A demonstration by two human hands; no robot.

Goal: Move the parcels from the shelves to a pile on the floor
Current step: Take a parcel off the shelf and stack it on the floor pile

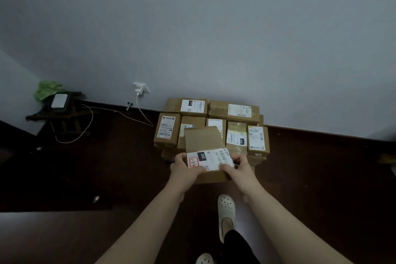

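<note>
A brown cardboard parcel (203, 139) with a white label reading 090 is held out in front of me, just above and in front of the pile. My left hand (184, 167) grips its near left corner, thumb on the label. My right hand (237, 167) grips its near right corner, fingers over the label's edge. Behind it, a pile of several labelled cardboard parcels (235, 111) stands on the dark floor against the wall. No shelves are in view.
A small dark stool (42, 114) at the left holds a white device and a green bag. A white cable (90, 126) runs from a wall socket (141, 88) across the floor. My white shoes (226, 208) stand below the parcel on the dark floor.
</note>
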